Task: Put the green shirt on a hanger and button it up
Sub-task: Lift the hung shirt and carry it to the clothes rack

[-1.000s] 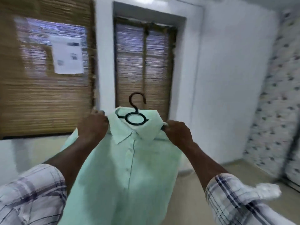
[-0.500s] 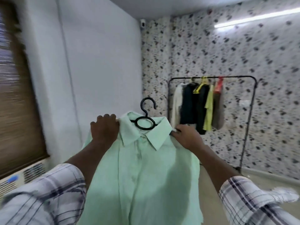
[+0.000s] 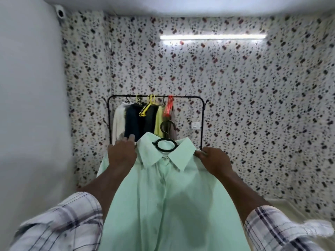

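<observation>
Head view: left hand (image 3: 121,156) and right hand (image 3: 214,161) seemingly grip green shirt (image 3: 168,205) hanging vertically, hanger (image 3: 165,144) hook up.

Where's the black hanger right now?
The black hanger sits mid-frame in the head view, inside the green shirt's collar, between the left hand and right hand.
</observation>
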